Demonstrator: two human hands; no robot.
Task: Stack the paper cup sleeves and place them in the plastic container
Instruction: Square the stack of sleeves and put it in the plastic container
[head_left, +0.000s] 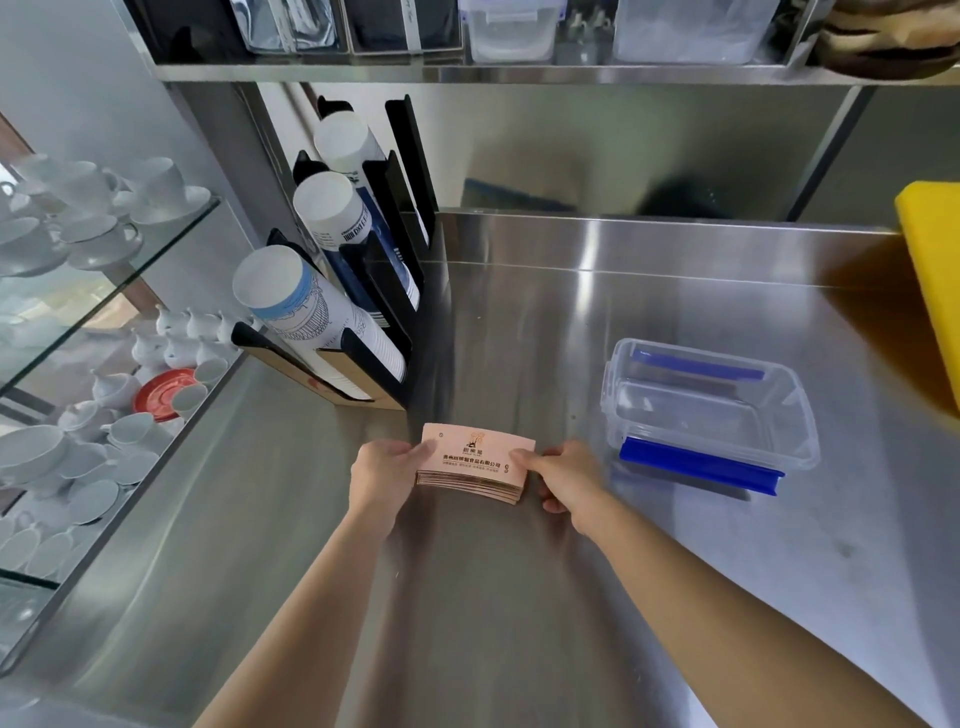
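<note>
A stack of flat pink paper cup sleeves (475, 460) with dark printed text lies on the steel counter, squared into one pile. My left hand (382, 475) grips its left end, thumb on top. My right hand (563, 475) grips its right end the same way, fingers curled under. To the right of the stack, apart from it, stands a clear plastic container (709, 402) with blue clip handles, lidless and with nothing inside.
A black rack (384, 291) with tubes of paper cups stands at the back left of the steel counter (519, 597). A yellow board (932, 270) leans at the far right. White cups and teapots fill glass shelves (98, 291) on the left. A shelf runs overhead.
</note>
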